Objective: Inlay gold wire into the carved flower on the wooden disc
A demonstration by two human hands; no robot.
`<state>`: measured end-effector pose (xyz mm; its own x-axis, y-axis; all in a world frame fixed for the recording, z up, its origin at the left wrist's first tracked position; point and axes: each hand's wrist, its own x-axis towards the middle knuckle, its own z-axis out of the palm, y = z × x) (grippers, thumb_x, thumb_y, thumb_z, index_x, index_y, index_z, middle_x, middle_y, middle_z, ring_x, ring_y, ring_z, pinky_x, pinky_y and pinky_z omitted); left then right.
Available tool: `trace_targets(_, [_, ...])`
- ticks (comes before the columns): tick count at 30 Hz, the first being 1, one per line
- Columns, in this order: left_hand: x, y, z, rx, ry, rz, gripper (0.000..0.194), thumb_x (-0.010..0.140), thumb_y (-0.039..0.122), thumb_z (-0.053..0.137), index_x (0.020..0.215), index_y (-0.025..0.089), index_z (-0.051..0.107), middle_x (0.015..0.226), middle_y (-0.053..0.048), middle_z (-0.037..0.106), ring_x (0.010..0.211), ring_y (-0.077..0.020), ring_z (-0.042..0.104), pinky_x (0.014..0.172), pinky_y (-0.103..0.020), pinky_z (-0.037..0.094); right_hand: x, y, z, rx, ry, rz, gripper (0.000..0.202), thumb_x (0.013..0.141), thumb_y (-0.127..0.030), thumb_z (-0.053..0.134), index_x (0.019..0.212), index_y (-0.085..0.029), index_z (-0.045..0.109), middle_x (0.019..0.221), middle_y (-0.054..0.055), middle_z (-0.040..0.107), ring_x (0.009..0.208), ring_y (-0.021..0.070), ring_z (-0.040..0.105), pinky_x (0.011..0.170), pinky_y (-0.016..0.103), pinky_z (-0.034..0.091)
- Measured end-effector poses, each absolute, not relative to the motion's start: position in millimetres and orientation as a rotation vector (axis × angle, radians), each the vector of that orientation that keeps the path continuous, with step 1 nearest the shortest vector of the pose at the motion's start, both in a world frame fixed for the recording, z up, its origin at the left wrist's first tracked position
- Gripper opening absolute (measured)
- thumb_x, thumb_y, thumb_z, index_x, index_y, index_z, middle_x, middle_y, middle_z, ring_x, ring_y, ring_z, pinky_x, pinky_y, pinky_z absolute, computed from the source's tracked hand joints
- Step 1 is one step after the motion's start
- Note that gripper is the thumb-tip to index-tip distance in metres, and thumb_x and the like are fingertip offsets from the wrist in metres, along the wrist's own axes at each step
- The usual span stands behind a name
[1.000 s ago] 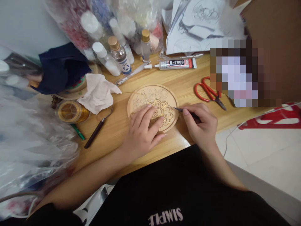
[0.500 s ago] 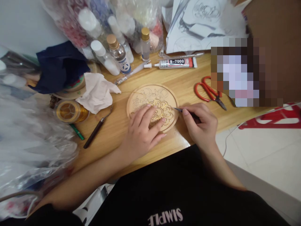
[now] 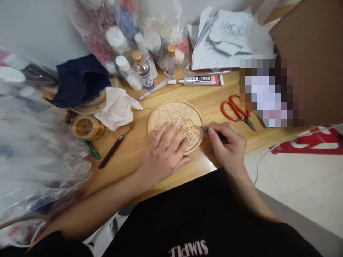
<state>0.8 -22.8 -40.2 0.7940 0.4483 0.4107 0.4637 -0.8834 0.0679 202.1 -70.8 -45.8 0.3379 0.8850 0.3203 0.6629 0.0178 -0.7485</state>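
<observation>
A round wooden plaque (image 3: 197,110) with a raised rim lies on the table, bearing a line drawing of flowers. Gold wire (image 3: 190,125) follows the outlines on its lower right part. My left hand (image 3: 167,150) rests flat across the plaque's lower left, fingers spread, covering some of the wire and drawing. In my right hand (image 3: 229,142), at the plaque's right edge, a slim dark tool with a pointed tip (image 3: 204,128) is pinched. Its tip is over the right side of the plaque near the wire; I cannot tell whether it touches. A thin wire strand trails off the plaque's upper left.
Orange-handled scissors (image 3: 237,110) lie to the right, a glue tube (image 3: 203,80) behind the plaque. At left are a gold wire spool (image 3: 88,127), a dark-handled hook tool (image 3: 112,150) and crumpled tissue (image 3: 118,109). Several bottles (image 3: 144,71) and papers (image 3: 227,39) stand or lie behind.
The view has shifted, so the table things appear slightly lower, those at left also further right. My left hand's fingers have shifted over the wire. My right hand keeps its pinch near the plaque's edge.
</observation>
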Motion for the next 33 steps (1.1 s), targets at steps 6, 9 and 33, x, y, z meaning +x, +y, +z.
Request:
trace_targets(6, [-4, -16, -43, -3.065, -0.885, -0.898, 0.04, 0.091, 0.033, 0.057, 0.125, 0.013, 0.053, 0.134, -0.02, 0.049, 0.13, -0.0336, 0.044, 0.105, -0.053, 0.04, 203, -71, -47, -1.699, -1.275, 0.317, 0.015, 0.089, -0.029, 0.058, 0.086, -0.021, 0.07, 0.081, 0.004, 0.069, 0.078, 0.0178, 0.064, 0.07, 0.034, 0.052])
trace_targets(9, [-7, -11, -43, -3.124, -1.085, -1.049, 0.038, 0.091, 0.028, 0.055, 0.126, 0.014, 0.049, 0.131, -0.018, 0.047, 0.127, -0.0294, 0.047, 0.105, -0.05, 0.043, 203, -71, -48, -1.676, -1.198, 0.346, 0.018, 0.09, -0.033, 0.056, 0.088, -0.021, 0.07, 0.084, 0.005, 0.07, 0.082, 0.0186, 0.065, 0.075, 0.036, 0.053])
trace_targets(33, [-7, -4, -40, -2.915, -1.273, -1.319, 0.012, 0.089, 0.019, 0.052, 0.079, 0.017, 0.059, 0.084, -0.005, 0.06, 0.084, -0.0174, 0.058, 0.077, -0.033, 0.048, 158, 68, 14, -1.897, -2.251, 0.847, 0.019, 0.075, -0.027, 0.061, 0.063, -0.013, 0.066, 0.06, 0.004, 0.061, 0.057, 0.0133, 0.048, 0.055, 0.027, 0.029])
